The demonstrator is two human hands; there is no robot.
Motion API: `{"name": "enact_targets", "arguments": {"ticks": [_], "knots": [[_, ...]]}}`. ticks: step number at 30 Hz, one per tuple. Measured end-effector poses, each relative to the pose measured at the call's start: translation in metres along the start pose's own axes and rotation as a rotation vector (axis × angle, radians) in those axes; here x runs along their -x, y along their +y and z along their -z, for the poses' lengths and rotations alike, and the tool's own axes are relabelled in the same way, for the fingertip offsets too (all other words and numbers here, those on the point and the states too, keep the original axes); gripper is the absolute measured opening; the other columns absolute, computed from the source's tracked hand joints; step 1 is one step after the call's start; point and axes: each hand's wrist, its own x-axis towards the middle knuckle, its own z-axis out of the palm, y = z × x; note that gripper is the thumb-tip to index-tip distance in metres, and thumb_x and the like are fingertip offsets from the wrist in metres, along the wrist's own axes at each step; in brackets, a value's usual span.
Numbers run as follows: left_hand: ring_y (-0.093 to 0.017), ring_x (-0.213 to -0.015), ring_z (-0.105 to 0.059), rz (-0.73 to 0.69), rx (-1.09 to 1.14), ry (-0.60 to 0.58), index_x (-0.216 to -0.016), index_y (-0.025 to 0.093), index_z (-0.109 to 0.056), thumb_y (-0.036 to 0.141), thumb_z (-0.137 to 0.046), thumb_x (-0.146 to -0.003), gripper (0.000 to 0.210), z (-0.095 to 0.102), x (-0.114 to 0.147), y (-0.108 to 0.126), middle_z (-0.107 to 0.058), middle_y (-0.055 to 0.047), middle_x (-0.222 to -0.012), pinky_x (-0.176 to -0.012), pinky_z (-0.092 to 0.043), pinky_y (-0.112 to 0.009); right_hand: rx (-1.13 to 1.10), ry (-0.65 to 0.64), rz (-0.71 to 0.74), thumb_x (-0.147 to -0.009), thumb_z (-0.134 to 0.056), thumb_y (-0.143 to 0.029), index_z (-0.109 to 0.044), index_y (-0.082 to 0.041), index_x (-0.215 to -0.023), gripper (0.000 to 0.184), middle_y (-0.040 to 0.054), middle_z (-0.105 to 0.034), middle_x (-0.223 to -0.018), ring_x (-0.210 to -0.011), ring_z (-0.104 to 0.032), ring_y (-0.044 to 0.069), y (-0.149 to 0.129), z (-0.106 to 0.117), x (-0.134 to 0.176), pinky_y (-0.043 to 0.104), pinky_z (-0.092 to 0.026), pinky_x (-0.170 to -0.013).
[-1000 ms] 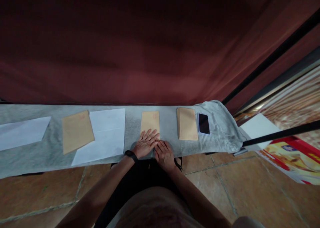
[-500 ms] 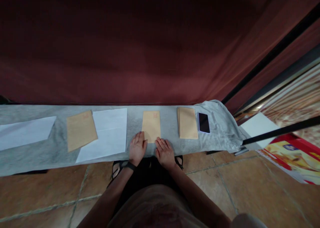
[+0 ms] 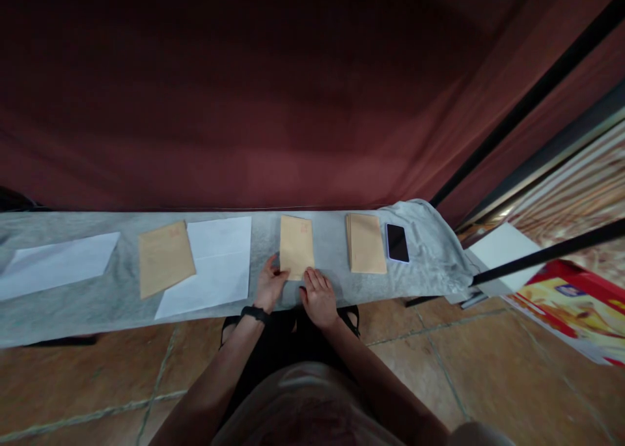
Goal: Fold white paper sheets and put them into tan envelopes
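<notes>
A brown envelope (image 3: 296,241) with a small red print at its top right lies upright in front of me on the grey cloth. At its lower left corner my left hand (image 3: 270,282) has its fingers bent at the edge and the thumb across the corner, pinching it. My right hand (image 3: 319,297) rests over the lower right corner, fingers stretched out and lying flat. Another brown envelope (image 3: 166,258) is at the left, overlapping a large white sheet (image 3: 222,257). A stack of brown envelopes (image 3: 367,243) stands to the right of my hands.
A phone (image 3: 398,243) lies right of the stack. Another white sheet (image 3: 58,264) is at the far left. The grey cloth (image 3: 434,257) covers a narrow bench before a dark red curtain (image 3: 273,120). Black bars (image 3: 537,264) and a red-yellow box (image 3: 581,309) are at the right.
My left hand has gone from lying flat to curling its fingers and thumb at the envelope's lower left edge. My right hand has stayed at the right corner. The view has shifted slightly.
</notes>
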Motion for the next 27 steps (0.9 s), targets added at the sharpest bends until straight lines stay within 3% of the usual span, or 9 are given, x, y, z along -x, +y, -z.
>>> {"name": "enact_targets", "arguments": {"ticks": [3, 6, 9, 12, 16, 20, 23, 27], "knots": [[-0.016, -0.067, -0.065, 0.048, 0.108, -0.037, -0.138, 0.016, -0.053, 0.021, -0.068, -0.076, 0.064, -0.007, 0.008, 0.024, -0.063, 0.003, -0.072, -0.066, -0.054, -0.030, -0.073, 0.011, -0.085, -0.099, -0.053, -0.028, -0.058, -0.014, -0.140, 0.043, 0.0176, -0.062, -0.139, -0.121, -0.062, 0.030, -0.001, 0.006, -0.013, 0.044, -0.051, -0.104], [-0.015, -0.074, -0.066, 0.014, 0.207, -0.116, -0.142, 0.017, -0.050, 0.034, -0.071, -0.081, 0.067, -0.016, 0.017, 0.048, -0.065, 0.002, -0.077, -0.073, -0.055, -0.030, -0.261, 0.067, -0.194, -0.102, -0.042, -0.025, -0.065, -0.016, -0.130, 0.037, 0.0166, -0.067, -0.127, -0.107, -0.069, 0.026, 0.003, 0.006, -0.027, 0.038, -0.057, -0.093], [-0.018, -0.091, -0.068, 0.045, 0.308, -0.068, -0.140, 0.019, -0.053, 0.050, -0.066, -0.087, 0.063, -0.021, 0.022, 0.056, -0.070, -0.005, -0.097, -0.078, -0.055, -0.030, -0.812, 0.095, -0.450, -0.102, -0.043, -0.039, -0.069, -0.019, -0.117, 0.036, 0.0124, -0.072, -0.111, -0.092, -0.071, 0.022, 0.005, 0.001, -0.035, 0.034, -0.061, -0.081], [-0.018, -0.085, -0.068, 0.150, 0.295, -0.003, -0.134, 0.016, -0.058, 0.051, -0.073, -0.080, 0.066, -0.022, 0.025, 0.046, -0.070, -0.004, -0.093, -0.072, -0.053, -0.028, -1.272, 0.058, -0.647, -0.094, -0.052, -0.057, -0.069, -0.017, -0.101, 0.044, 0.0079, -0.074, -0.088, -0.077, -0.071, 0.021, -0.001, -0.005, -0.036, 0.036, -0.063, -0.074], [-0.013, -0.062, -0.061, 0.253, 0.274, -0.084, -0.139, 0.011, -0.053, 0.043, -0.078, -0.073, 0.078, -0.019, 0.027, 0.027, -0.066, 0.001, -0.073, -0.057, -0.047, -0.025, -1.415, 0.020, -0.685, -0.085, -0.058, -0.063, -0.066, -0.018, -0.087, 0.046, 0.0060, -0.074, -0.076, -0.070, -0.071, 0.020, -0.012, -0.006, -0.029, 0.036, -0.062, -0.074], [-0.011, -0.050, -0.054, 0.269, 0.239, -0.095, -0.144, 0.012, -0.048, 0.031, -0.077, -0.074, 0.078, -0.015, 0.023, 0.018, -0.062, 0.006, -0.063, -0.051, -0.043, -0.023, -1.520, -0.111, -0.790, -0.084, -0.060, -0.052, -0.065, -0.019, -0.081, 0.034, 0.0050, -0.073, -0.071, -0.068, -0.070, 0.018, -0.016, -0.002, -0.027, 0.030, -0.059, -0.069], [-0.011, -0.047, -0.053, 0.255, 0.153, -0.118, -0.146, 0.011, -0.045, 0.024, -0.070, -0.079, 0.073, -0.009, 0.016, 0.016, -0.060, 0.007, -0.059, -0.051, -0.042, -0.023, -1.490, -0.204, -0.784, -0.089, -0.052, -0.044, -0.066, -0.017, -0.080, 0.032, 0.0072, -0.074, -0.073, -0.069, -0.070, 0.017, -0.015, 0.000, -0.028, 0.029, -0.058, -0.068], [-0.013, -0.052, -0.057, 0.161, -0.119, -0.133, -0.144, 0.013, -0.049, 0.019, -0.062, -0.084, 0.062, 0.003, 0.008, 0.013, -0.062, 0.006, -0.060, -0.055, -0.042, -0.024, -1.377, -0.346, -0.726, -0.090, -0.055, -0.038, -0.072, -0.015, -0.084, 0.029, 0.0080, -0.074, -0.076, -0.063, -0.067, 0.018, -0.013, 0.004, -0.024, 0.032, -0.058, -0.064]]}}
